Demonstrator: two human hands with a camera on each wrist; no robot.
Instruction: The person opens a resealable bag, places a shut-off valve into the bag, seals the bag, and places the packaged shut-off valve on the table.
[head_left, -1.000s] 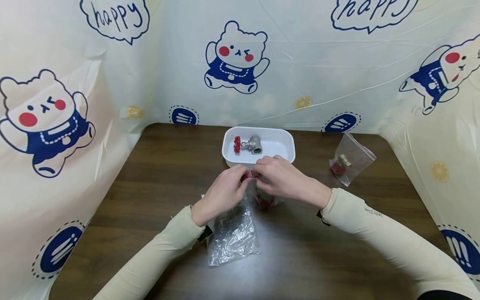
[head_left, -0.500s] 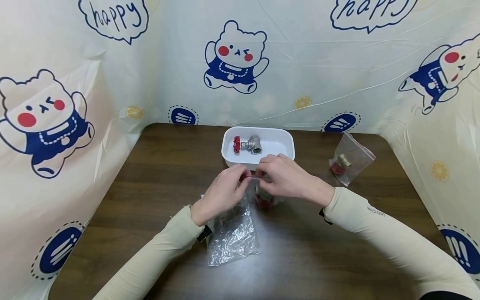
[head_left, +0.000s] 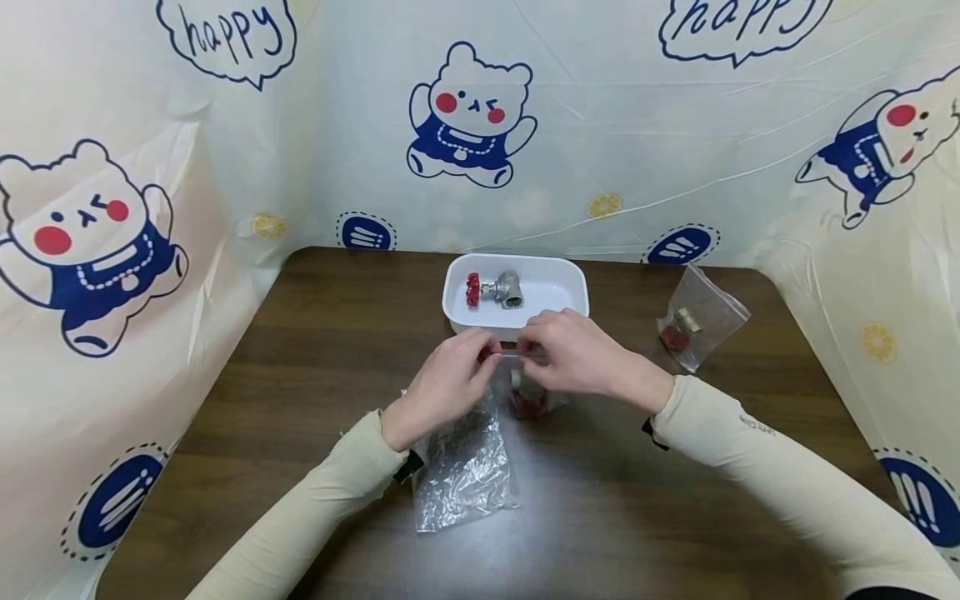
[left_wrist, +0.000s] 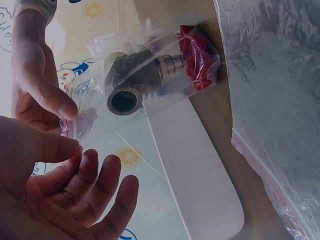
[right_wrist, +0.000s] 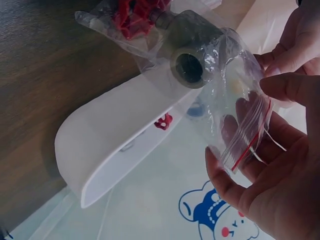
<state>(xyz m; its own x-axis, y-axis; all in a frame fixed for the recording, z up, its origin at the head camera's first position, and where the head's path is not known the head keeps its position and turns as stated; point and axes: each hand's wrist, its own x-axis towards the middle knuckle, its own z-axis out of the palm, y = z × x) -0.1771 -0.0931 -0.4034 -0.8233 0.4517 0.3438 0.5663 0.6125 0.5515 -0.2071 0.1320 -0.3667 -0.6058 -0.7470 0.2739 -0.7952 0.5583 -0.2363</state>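
Observation:
A clear zip bag point(right_wrist: 220, 105) hangs between both hands, and a metal valve point(left_wrist: 132, 80) with a red handwheel point(left_wrist: 197, 60) is inside it. My left hand point(head_left: 442, 387) pinches the bag's top edge at one end between thumb and index finger. Its other fingers are spread loosely in the left wrist view. Further along the same edge, my right hand point(head_left: 573, 354) pinches the bag with its thumb and fingers near the red zip strip point(right_wrist: 255, 135). Through the plastic, the valve's round pipe opening shows in both wrist views.
Just behind the hands stands a white tray point(head_left: 558, 292) with an unbagged red-handled valve point(head_left: 498, 290) in it. A crinkled clear bag point(head_left: 465, 483) lies on the brown table below the left hand. At the right lies another bagged valve point(head_left: 682, 329).
My right hand has slid a little to the right along the bag's top edge, widening the gap between the hands. The left hand has stayed in place.

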